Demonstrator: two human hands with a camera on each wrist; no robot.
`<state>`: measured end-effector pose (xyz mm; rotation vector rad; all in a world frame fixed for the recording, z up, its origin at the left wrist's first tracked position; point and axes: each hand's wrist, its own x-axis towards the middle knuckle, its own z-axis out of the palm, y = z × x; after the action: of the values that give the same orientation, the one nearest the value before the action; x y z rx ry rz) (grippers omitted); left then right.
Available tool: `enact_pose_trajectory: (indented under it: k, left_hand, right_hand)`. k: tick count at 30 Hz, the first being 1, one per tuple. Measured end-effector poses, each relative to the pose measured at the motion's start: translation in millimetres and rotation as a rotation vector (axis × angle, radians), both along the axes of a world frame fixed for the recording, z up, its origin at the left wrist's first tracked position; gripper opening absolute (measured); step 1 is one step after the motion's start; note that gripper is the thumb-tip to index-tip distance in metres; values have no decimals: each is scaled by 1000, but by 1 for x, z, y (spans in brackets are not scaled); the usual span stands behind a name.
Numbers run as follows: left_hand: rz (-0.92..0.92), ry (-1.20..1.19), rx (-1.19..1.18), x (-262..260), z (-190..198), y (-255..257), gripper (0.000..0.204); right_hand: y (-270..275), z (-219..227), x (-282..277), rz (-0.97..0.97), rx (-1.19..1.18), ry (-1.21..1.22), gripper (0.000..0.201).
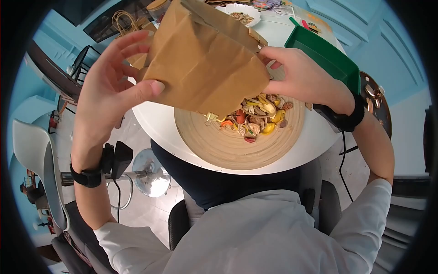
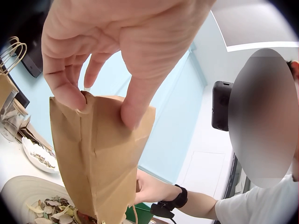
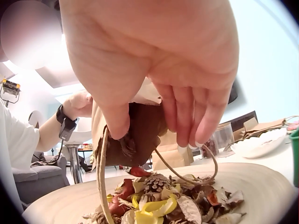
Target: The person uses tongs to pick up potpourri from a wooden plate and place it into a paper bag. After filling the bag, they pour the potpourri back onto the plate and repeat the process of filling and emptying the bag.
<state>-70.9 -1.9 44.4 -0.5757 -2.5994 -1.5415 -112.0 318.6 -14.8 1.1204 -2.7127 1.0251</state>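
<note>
A brown paper bag (image 1: 205,68) is tipped mouth-down over a round wooden plate (image 1: 196,139). My left hand (image 1: 102,91) grips the bag's raised bottom end, thumb on one face and fingers on the other, as the left wrist view shows. At the lower, open end my right hand (image 1: 303,73) holds the rim between thumb and fingers. Twisted paper handles (image 3: 103,182) hang from the mouth. Potpourri (image 1: 253,121) with yellow peels, red pieces and pine cones (image 3: 159,183) is heaped on the plate under the mouth. Inside the bag, some dark pieces show in the right wrist view.
A green tray (image 1: 319,52) stands on the white table (image 1: 157,125), to the right. At the back are a white scalloped dish (image 1: 256,17) holding dried bits, a wooden-lidded jar (image 1: 159,5) and another paper bag (image 1: 123,28). A white chair (image 1: 32,146) stands off to the left.
</note>
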Motion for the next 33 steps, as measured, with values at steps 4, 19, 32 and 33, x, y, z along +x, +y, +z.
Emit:
enact_pose_trajectory:
  k: [4, 19, 32, 33]
  left_hand:
    - [-6, 72, -9, -2, 8, -5, 80]
    - [38, 95, -32, -11, 17, -16, 77]
    - [39, -45, 185, -11, -1, -33, 72]
    - [27, -126, 245, -13, -7, -35, 77]
  right_hand:
    - [-5, 6, -1, 6, 48, 8, 41]
    - [-18, 5, -16, 23, 6, 8, 46]
    - [-30, 21, -12, 20, -190, 161, 50]
    - [-31, 24, -12, 14, -154, 197, 54]
